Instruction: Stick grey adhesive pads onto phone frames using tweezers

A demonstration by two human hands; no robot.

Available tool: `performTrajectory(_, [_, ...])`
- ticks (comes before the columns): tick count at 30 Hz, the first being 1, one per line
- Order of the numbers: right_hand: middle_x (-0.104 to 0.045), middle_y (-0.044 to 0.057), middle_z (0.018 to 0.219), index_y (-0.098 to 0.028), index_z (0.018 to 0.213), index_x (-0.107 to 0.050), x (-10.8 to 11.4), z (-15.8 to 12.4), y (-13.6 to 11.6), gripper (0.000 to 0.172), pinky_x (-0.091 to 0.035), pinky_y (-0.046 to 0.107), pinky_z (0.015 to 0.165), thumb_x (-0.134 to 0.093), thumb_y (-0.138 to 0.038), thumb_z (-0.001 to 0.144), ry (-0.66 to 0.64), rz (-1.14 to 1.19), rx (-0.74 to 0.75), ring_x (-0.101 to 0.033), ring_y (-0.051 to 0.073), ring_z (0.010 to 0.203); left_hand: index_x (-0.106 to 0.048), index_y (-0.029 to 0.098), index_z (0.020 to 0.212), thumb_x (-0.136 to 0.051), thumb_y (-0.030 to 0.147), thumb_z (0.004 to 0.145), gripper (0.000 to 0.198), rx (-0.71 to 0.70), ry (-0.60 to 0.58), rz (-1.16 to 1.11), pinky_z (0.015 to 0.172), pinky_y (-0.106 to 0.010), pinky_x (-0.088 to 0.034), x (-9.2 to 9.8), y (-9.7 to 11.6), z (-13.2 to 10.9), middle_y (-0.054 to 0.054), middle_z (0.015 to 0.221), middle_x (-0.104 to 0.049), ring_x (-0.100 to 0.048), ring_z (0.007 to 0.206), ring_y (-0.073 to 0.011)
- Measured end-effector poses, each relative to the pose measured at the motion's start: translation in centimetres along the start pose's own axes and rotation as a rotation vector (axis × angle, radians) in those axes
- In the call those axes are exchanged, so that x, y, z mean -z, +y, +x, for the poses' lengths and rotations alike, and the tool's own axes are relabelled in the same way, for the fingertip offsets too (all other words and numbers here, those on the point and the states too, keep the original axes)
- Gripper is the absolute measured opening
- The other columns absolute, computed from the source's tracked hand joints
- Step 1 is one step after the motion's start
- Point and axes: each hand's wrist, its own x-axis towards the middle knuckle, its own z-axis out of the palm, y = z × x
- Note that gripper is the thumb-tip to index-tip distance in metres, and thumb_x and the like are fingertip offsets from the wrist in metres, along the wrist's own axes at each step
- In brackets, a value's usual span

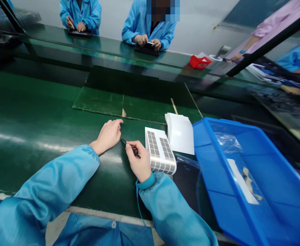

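My right hand (141, 162) is closed around black tweezers (137, 155), whose tips point up and left toward my other hand. A blue wrist strap with a cord circles that wrist. My left hand (107, 135) rests on the green work surface (106, 181), its index finger stretched out and the others loosely bent; nothing shows in it. Right beside my right hand lies a curled sheet of grey square stickers (162, 150) on white backing. Behind it is a stack of white sheets (181, 133).
A large blue bin (211, 184) stands at the right, with clear plastic (228, 142) and a white strip (242, 181) inside. Ahead lies a flat green board (144, 102). Across the bench, people in blue work over black trays (147, 49), near a red box (199, 62).
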Motion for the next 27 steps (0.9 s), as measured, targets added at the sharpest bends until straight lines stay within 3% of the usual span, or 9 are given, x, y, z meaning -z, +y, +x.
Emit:
performTrajectory(13, [-0.066,-0.001,0.067,-0.019,0.087,-0.069,0.11,-0.04,-0.37,0.015,-0.042,0.026,0.053,-0.057,-0.029,0.090,-0.022,-0.057,0.048,-0.056,0.013,0.054,-0.057,0.018,0.121,-0.046,0.007,0.087,0.038,0.012,-0.003,-0.004,0.088,-0.037,-0.047,0.10,0.17,0.05,-0.005,0.097,-0.068,-0.058,0.093,-0.0225])
performTrajectory(27, [-0.065,-0.001,0.065,-0.019,0.084,-0.068,0.12,-0.17,-0.37,0.014,-0.042,0.025,0.053,-0.058,-0.028,0.088,-0.015,-0.038,0.039,-0.056,0.013,0.054,-0.056,0.017,0.122,-0.045,0.007,0.087,0.038,0.010,-0.009,0.008,0.088,-0.037,-0.047,0.20,0.18,0.01,-0.005,0.097,-0.068,-0.058,0.093,-0.0229])
